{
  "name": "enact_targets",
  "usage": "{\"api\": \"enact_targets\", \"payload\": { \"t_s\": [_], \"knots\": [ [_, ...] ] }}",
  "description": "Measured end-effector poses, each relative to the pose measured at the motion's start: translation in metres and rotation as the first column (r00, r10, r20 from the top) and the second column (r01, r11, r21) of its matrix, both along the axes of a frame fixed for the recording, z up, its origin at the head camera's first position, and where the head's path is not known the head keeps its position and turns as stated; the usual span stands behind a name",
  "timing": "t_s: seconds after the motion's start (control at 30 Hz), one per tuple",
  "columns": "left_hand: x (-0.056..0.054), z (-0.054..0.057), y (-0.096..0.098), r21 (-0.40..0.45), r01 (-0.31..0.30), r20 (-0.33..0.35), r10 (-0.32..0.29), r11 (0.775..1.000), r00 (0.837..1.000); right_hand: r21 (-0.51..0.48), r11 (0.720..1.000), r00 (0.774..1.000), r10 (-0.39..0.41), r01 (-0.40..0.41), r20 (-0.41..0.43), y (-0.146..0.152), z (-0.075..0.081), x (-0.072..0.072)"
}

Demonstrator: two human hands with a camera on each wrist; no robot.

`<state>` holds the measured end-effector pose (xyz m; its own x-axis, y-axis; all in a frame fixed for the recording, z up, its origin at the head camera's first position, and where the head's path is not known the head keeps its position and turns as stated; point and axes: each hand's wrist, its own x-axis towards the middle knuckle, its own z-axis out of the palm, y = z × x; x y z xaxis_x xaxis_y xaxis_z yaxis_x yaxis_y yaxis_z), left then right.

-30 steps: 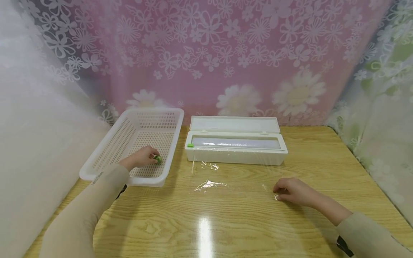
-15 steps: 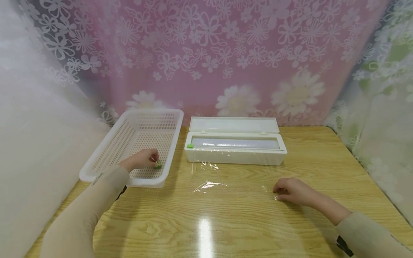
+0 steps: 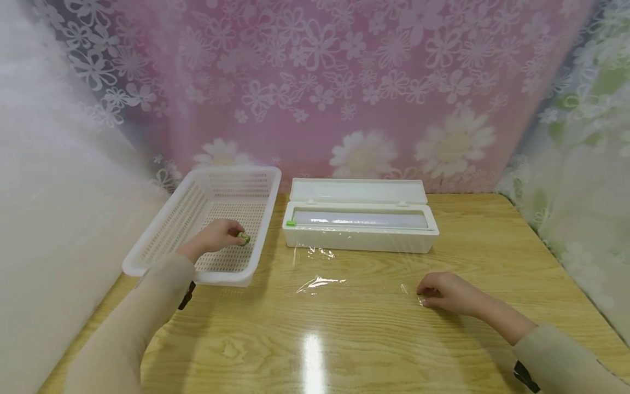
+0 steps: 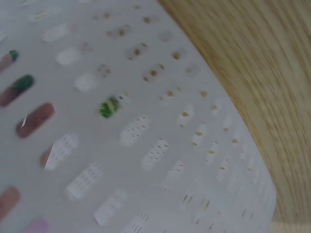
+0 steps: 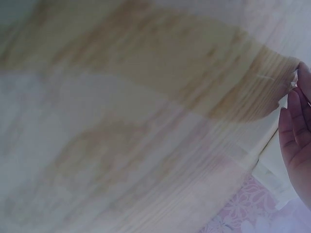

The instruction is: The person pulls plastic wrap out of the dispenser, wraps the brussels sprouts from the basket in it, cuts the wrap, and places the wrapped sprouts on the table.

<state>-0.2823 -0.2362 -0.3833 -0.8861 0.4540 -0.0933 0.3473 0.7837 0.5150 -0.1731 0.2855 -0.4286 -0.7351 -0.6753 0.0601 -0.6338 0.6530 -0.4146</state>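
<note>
Inside the white slotted basket (image 3: 262, 241), my left hand (image 3: 216, 236) pinches a small green and pale piece (image 3: 244, 238), too small to name. The left wrist view looks through the basket's wall (image 4: 160, 194); bits of the green piece (image 4: 109, 108) and of fingers (image 4: 36, 120) show in its slots. To the right, my right hand (image 3: 450, 293) pinches a corner of clear plastic wrap (image 3: 320, 282) between thumb and fingers. This sheet stretches over the tabletop from the roll (image 3: 359, 219) in a white box (image 3: 361, 239). The right wrist view shows my right hand (image 5: 297, 126) at the edge.
The box's lid (image 3: 358, 191) stands raised at the back, and a green slider (image 3: 291, 222) sits at the left end of its front rim. A wooden table (image 3: 374, 339) lies under everything. Floral curtains (image 3: 315, 98) hang behind it and at the sides.
My left hand lowered the green piece toward the basket's near end, then brought it back up and slightly right, still pinched. My right hand keeps its place on the wrap.
</note>
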Motion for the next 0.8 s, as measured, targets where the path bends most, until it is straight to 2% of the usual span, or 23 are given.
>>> {"api": "enact_targets", "payload": {
  "t_s": [0.2, 0.33, 0.43, 0.53, 0.63, 0.73, 0.8],
  "knots": [
    [0.003, 0.014, 0.001, 0.126, -0.083, -0.065, 0.092, 0.989, 0.994, 0.000, 1.000, 1.000, 0.009, -0.009, -0.029, 0.003, -0.002, 0.001],
    [0.008, 0.023, 0.005, 0.248, -0.123, -0.105, 0.153, 0.961, 0.983, -0.004, 1.000, 1.000, 0.009, -0.009, -0.018, 0.004, -0.005, 0.003],
    [0.013, 0.031, 0.011, 0.365, -0.155, -0.101, 0.205, 0.918, 0.974, -0.017, 1.000, 1.000, 0.016, -0.017, -0.009, 0.005, -0.006, 0.003],
    [0.019, 0.038, 0.018, 0.480, -0.205, -0.054, 0.261, 0.853, 0.964, -0.042, 0.998, 0.998, 0.042, -0.044, -0.042, 0.006, -0.008, 0.002],
    [0.025, 0.044, 0.028, 0.559, -0.249, -0.023, 0.316, 0.791, 0.949, -0.068, 0.994, 0.992, 0.079, -0.086, -0.099, 0.005, -0.009, 0.001],
    [0.030, 0.048, 0.040, 0.603, -0.256, -0.029, 0.342, 0.755, 0.939, -0.064, 0.993, 0.989, 0.088, -0.097, -0.122, 0.005, -0.008, 0.000],
    [0.033, 0.052, 0.049, 0.630, -0.226, -0.041, 0.322, 0.743, 0.946, -0.046, 0.996, 0.990, 0.074, -0.080, -0.118, 0.004, -0.006, 0.000]
  ]
}}
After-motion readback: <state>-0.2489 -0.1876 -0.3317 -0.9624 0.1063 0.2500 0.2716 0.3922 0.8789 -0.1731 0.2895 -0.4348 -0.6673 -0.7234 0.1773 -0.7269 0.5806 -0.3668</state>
